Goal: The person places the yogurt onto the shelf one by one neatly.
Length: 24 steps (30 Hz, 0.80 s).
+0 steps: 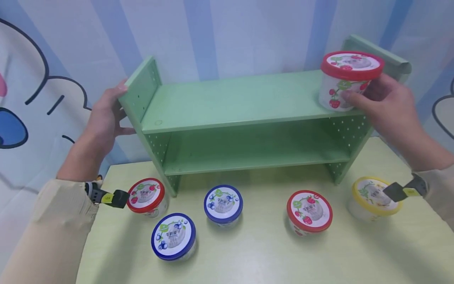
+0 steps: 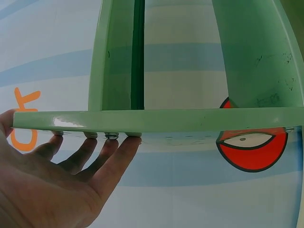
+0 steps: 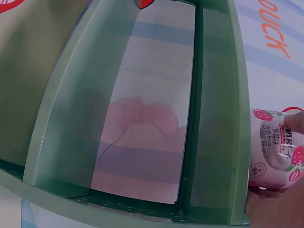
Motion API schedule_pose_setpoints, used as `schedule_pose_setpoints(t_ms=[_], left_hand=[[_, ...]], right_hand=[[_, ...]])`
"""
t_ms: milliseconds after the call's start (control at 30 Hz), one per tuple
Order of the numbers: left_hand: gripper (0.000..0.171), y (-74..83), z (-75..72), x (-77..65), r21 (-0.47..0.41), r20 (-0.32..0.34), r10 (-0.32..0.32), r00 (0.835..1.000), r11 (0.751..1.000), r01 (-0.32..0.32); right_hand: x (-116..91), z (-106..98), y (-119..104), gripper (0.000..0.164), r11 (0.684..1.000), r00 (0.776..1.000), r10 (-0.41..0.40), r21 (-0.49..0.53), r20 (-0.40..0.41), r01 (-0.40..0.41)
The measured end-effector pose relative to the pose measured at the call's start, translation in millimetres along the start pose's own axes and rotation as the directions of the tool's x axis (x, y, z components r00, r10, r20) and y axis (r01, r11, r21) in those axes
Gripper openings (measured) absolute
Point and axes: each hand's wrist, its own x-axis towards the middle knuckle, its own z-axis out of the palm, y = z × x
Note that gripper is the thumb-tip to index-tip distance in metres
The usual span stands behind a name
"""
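My right hand (image 1: 393, 98) grips a strawberry-printed tub (image 1: 333, 92) with a red lid, thumb on its near side. It is upright at the right end of the green shelf unit's (image 1: 230, 98) top board, close over the front edge; in the right wrist view the tub (image 3: 270, 152) shows at the right margin. My left hand (image 1: 106, 114) rests its spread fingers against the outside of the unit's left side panel (image 1: 140, 94). Seen from the left wrist, fingertips (image 2: 133, 140) touch the panel's outer face, one finger at its end edge.
On the pale table (image 1: 255, 256) before the unit stand two blue-lidded tubs (image 1: 173, 236), a red-lidded tub (image 1: 147, 195) at left, another red-lidded tub (image 1: 309, 211) right of middle, and a yellow-lidded tub (image 1: 372, 197) by the right wrist. A striped backdrop (image 1: 241, 35) hangs behind.
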Motion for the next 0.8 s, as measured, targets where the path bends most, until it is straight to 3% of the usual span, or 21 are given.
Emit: schedule_pose_setpoints(t_ms=[233, 467, 800], left_hand=[[0.055, -0.7, 0.4, -0.5, -0.015, 0.001, 0.002, 1.0, 1.0, -0.002], [0.055, -0.9, 0.5, 0.4, -0.014, 0.003, 0.007, 1.0, 1.0, -0.007], [0.055, 0.3, -0.5, 1.1, 0.004, -0.001, -0.007, 1.0, 1.0, 0.007]], right_hand=[[-1.6, 0.0, -1.0, 0.06, 0.999, 1.0, 0.015, -0.043, 0.018, -0.015], [-2.9, 0.3, -0.9, 0.062, 1.0, 1.0, -0.012, 0.023, 0.024, 0.011], [-9.2, 1.8, -7.2, 0.07, 1.0, 1.0, -0.027, 0.013, 0.013, 0.027]])
